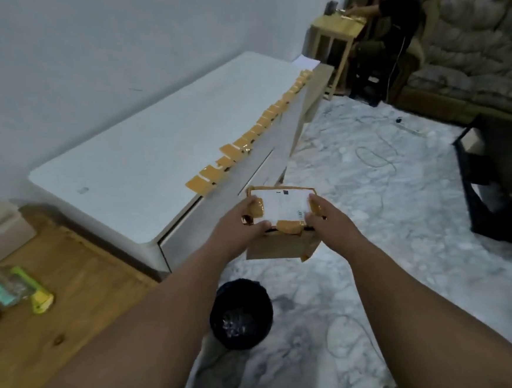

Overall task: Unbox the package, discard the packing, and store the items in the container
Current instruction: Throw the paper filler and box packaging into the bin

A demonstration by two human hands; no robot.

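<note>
A small cardboard package point(283, 243) with a white shipping label and brown tape on top is held in the air in front of me, over the marble floor. My left hand point(238, 222) grips its left top edge. My right hand point(324, 216) grips its right top edge, fingers on the tape. A clear container point(14, 286) with green and yellow clips sits on the wooden table at the far left. A black-lined bin point(241, 313) stands on the floor below my arms.
A white cabinet point(141, 160) runs along the wall, its front edge lined with several strips of brown tape point(244, 142). A wooden table point(45, 333) is at the lower left. Cables lie on the floor. A person stands at a small table at the back right, beside a sofa point(476, 54).
</note>
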